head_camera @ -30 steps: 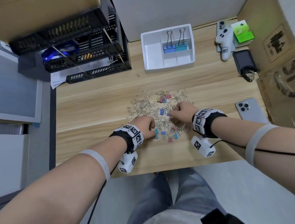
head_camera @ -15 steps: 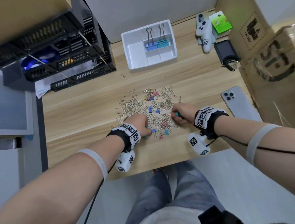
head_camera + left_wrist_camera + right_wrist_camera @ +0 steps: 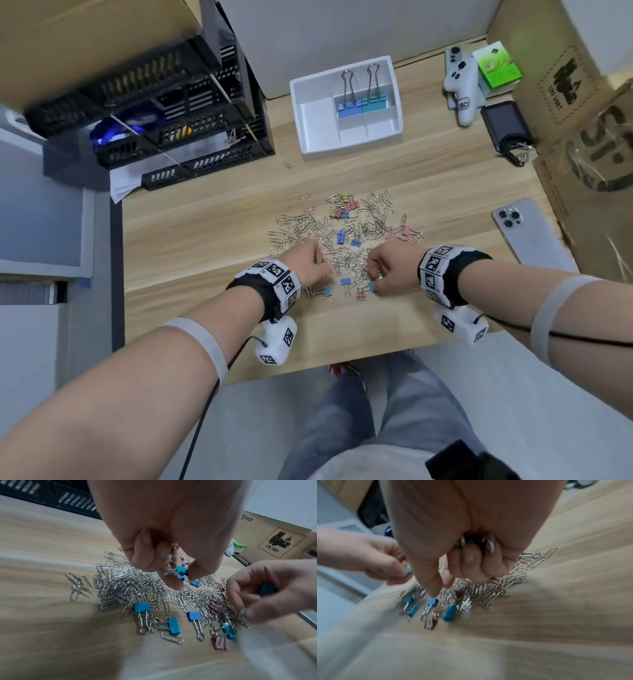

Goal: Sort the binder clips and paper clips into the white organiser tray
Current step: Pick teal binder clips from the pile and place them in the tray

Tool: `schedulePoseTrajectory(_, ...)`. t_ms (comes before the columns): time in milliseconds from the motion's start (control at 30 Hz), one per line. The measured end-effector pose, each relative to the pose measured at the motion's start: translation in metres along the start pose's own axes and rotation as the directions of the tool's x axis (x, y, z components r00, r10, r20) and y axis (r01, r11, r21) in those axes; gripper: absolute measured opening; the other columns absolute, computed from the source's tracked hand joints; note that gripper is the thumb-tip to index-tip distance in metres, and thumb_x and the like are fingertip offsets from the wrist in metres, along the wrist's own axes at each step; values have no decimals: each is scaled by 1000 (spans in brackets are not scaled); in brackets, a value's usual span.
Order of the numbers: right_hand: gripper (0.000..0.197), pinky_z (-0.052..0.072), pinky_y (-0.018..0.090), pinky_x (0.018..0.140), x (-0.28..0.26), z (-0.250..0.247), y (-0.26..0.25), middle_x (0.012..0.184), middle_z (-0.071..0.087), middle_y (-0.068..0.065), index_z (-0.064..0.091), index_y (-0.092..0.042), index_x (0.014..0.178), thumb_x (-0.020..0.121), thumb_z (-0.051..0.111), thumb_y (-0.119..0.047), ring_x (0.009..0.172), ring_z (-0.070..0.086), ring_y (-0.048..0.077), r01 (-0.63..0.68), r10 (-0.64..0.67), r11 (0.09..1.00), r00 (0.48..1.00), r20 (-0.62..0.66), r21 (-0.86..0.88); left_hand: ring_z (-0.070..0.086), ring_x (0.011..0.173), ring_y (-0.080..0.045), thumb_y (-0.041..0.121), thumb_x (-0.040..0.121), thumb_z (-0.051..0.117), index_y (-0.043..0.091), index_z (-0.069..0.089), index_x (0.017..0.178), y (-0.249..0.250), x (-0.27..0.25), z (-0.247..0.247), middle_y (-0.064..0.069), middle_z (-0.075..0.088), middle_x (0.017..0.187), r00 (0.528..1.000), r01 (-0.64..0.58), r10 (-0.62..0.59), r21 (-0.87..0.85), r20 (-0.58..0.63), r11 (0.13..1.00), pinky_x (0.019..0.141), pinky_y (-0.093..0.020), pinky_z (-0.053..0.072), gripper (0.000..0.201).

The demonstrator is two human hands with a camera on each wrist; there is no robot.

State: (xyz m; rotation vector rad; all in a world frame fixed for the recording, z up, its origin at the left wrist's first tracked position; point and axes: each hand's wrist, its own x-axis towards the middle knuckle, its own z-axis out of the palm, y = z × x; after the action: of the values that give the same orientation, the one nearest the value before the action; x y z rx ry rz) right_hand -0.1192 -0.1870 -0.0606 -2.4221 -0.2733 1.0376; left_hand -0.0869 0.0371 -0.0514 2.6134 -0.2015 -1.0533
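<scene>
Two hands work over the pile of paper clips (image 3: 318, 236) and small binder clips (image 3: 340, 237) on the wooden worktop (image 3: 212, 219) in the head view; the white organiser tray (image 3: 315, 113) stands well beyond, holding two large binder clips (image 3: 363, 102). From the left wrist, the left hand (image 3: 171, 534) has its grip clamped on a teal binder clip (image 3: 181, 571) just above the pile. From the right wrist, the right hand (image 3: 462, 534) curls its fingers (image 3: 471, 561) around clips (image 3: 489, 545) with wire handles showing, thumb pointing down at the pile.
</scene>
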Motion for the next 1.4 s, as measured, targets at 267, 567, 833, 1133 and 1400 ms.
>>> schedulePoseTrajectory(267,22,43,25,60,5,27,2,76,60,-12,58,-29,91,75,69,-40,75,58,14,72,-96,962,992,-80,-263,61,72,-18,38,75,63,26,56,82,-8,-11,12,8,61,75,993,-69,48,208,107,976,62,-29,51,16)
schedulePoseTrajectory(567,23,55,32,65,1,30,8,77,66,-3,60,-23,87,71,67,-38,72,62,20,37,-48,995,992,-118,-93,58,75,-11,34,75,72,28,58,89,-4,-8,32,13,60,81,985,-173,170,280,33,944,56,-22,40,21)
schedulePoseTrajectory(833,29,40,31,62,-3,10,23,60,48,-2,44,-18,65,86,58,-32,63,45,19,-54,121,940,976,-181,338,63,72,-15,37,72,70,25,61,75,-1,-5,26,9,65,74,993,-114,105,257,49,960,62,-28,54,15)
schedulePoseTrajectory(1133,27,37,48,102,1,8,20,59,46,-2,42,-19,67,83,58,-33,73,56,27,-46,148,915,962,-228,402,58,72,-12,45,68,75,27,58,82,1,-13,29,11,58,75,985,-175,156,436,79,883,51,-21,39,29)
schedulePoseTrajectory(1400,30,37,30,62,-3,9,20,62,46,-3,40,-21,67,88,60,-28,68,46,19,-66,166,912,962,-216,405,60,70,-15,37,75,68,25,60,80,2,-8,30,9,60,72,988,-155,148,309,48,938,58,-25,49,15)
